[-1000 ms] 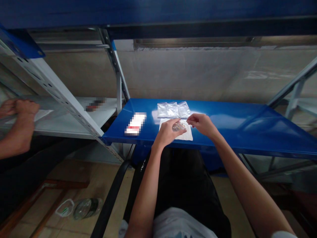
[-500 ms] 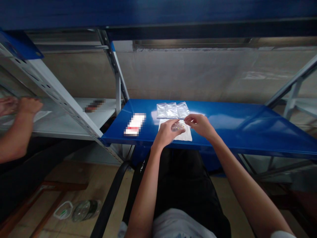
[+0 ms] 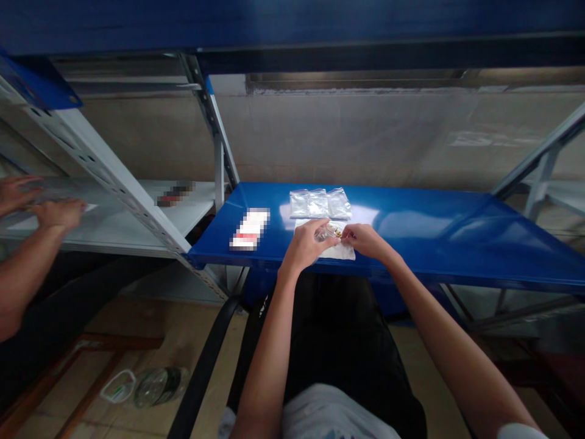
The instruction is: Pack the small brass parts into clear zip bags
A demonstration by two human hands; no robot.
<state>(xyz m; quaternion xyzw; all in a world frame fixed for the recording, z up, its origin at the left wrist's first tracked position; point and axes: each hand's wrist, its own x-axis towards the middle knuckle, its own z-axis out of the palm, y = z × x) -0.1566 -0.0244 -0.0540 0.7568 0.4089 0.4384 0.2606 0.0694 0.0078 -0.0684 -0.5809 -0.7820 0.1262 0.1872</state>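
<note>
My left hand (image 3: 305, 245) is closed around a clear plastic bag (image 3: 323, 234), held low over a white sheet (image 3: 345, 252) on the blue shelf. Small brass-coloured pieces (image 3: 338, 233) show at the bag's right side. Right beside them, the fingertips of my right hand (image 3: 365, 239) are pinched together; what they hold, if anything, is too small to make out. Behind both hands lie three flat clear zip bags (image 3: 317, 203) in a row, slightly overlapping.
A blurred white and red item (image 3: 250, 229) lies left on the blue shelf (image 3: 434, 238). Metal posts (image 3: 103, 164) frame both sides, with a blue beam (image 3: 292, 30) overhead. At far left, another person's hands (image 3: 59, 213) work over a grey shelf. A plastic bottle (image 3: 158, 387) lies on the floor.
My right hand has come down and closer to the bag in my left hand, and the brass-coloured pieces show more clearly. The other person's hands have shifted slightly.
</note>
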